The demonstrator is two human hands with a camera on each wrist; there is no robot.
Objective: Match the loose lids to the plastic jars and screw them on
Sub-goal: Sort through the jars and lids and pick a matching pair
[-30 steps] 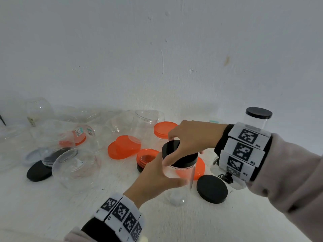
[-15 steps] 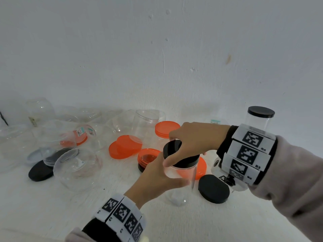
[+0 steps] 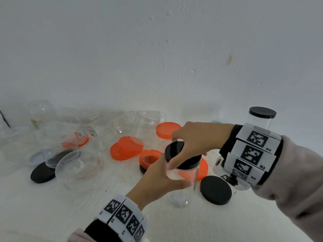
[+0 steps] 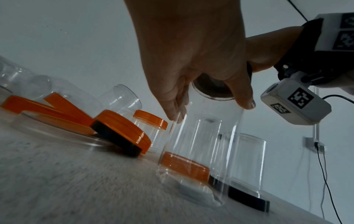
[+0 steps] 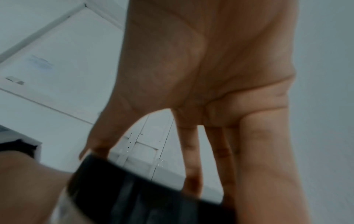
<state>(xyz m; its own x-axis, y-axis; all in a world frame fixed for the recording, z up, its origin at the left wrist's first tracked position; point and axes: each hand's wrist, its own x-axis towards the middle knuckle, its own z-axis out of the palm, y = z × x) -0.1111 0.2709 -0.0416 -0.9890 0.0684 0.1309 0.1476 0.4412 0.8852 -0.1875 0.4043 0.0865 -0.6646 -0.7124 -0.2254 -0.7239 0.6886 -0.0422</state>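
A tall clear plastic jar [image 3: 181, 194] stands upright on the white table, with a black lid [image 3: 176, 151] on its mouth. My left hand [image 3: 157, 182] grips the jar's wall just under the lid; the left wrist view shows the same jar [image 4: 201, 144] held by thumb and fingers. My right hand [image 3: 194, 138] reaches in from the right and grips the black lid [image 5: 145, 189] from above, thumb on its near rim, fingers on its far rim. The jar's base rests on the table.
A loose black lid [image 3: 215, 190] lies right of the jar, another black lid [image 3: 42, 174] far left. Orange lids [image 3: 126, 148] lie behind. Several open clear jars [image 3: 78, 169] crowd the left and back. A jar with a black lid on it [image 3: 262, 119] stands at the far right by the wall.
Both hands stay on the same jar and lid; the right hand's fingers have shifted slightly around the lid. The jar has not moved on the table.
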